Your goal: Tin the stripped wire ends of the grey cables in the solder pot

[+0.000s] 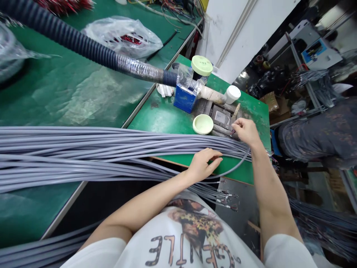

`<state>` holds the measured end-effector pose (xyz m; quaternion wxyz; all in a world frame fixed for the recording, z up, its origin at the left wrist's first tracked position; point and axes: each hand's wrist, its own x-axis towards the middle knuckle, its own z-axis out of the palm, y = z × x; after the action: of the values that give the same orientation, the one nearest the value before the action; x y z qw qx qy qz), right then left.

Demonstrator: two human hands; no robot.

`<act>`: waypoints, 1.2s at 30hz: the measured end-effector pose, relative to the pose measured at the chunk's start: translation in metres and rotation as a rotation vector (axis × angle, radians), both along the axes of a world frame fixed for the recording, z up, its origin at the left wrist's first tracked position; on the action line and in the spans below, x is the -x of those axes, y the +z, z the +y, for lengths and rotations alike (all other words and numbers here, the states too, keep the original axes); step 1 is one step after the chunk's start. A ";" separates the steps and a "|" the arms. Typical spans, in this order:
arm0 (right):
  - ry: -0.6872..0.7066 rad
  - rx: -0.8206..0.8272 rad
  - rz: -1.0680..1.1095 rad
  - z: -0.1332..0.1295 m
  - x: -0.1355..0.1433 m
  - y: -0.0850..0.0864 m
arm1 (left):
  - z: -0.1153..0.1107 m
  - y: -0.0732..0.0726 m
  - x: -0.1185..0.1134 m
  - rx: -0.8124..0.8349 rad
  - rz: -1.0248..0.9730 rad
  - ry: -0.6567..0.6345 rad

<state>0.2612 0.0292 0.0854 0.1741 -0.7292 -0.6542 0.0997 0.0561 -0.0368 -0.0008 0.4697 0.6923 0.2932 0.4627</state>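
Note:
My right hand [245, 131] pinches the end of a grey cable [242, 160], and its thin stripped wires stick out below the fingertips. That cable bends back in a loop toward my left hand [205, 163]. My left hand lies at the near edge of the long bundle of grey cables [139, 143], with its fingers stretched and the thumb apart. Just beyond my right fingertips is a solder pot [222, 117] with a shiny square surface. Several cable ends with bare wires [227, 197] hang below my left forearm, over the table edge.
A black corrugated hose [92, 46] runs over a blue box [184, 98] toward the pot. Around it are a pale green dish [203, 124], a green-lidded jar [202, 65] and a white cup [232, 94]. Another person [318, 130] is at the right.

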 end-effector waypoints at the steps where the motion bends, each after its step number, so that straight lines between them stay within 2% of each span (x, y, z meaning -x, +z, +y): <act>1: -0.003 0.024 -0.058 0.010 -0.005 -0.002 | 0.000 -0.002 0.000 -0.020 0.007 -0.003; 6: -0.010 0.150 -0.297 0.046 -0.012 -0.013 | 0.000 -0.004 -0.001 -0.099 -0.006 -0.001; 14: -0.088 0.254 -0.461 0.069 -0.006 -0.024 | 0.002 -0.002 0.000 -0.129 -0.004 -0.020; 24: -0.085 0.299 -0.532 0.076 -0.004 -0.029 | 0.002 -0.003 0.000 -0.138 -0.004 -0.038; 36: -0.084 0.287 -0.505 0.076 -0.005 -0.032 | 0.003 -0.002 0.000 -0.143 -0.003 -0.037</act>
<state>0.2666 0.1056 0.0534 -0.0953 -0.7746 -0.6252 -0.0009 0.0557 -0.0343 -0.0030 0.4282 0.7286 0.2459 0.4747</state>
